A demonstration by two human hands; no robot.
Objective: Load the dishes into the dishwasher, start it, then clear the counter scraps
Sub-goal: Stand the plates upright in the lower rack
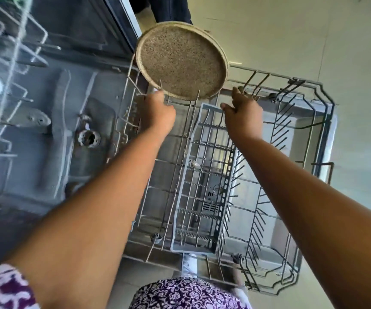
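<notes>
A round speckled tan plate [181,61] stands on edge among the tines at the far end of the pulled-out lower dishwasher rack [309,139]. My left hand [159,112] grips the plate's near rim at its lower left. Just right of the plate, my right hand [242,110] reaches over the rack with its fingers stretched out and holds nothing. A grey cutlery basket [202,181] lies in the middle of the rack, below both hands.
The open dishwasher tub [57,130] with its spray arm and drain is at the left. Part of the upper rack [4,63] juts out at the far left. A person's dark legs [171,10] stand beyond the plate. Pale floor lies right of the rack.
</notes>
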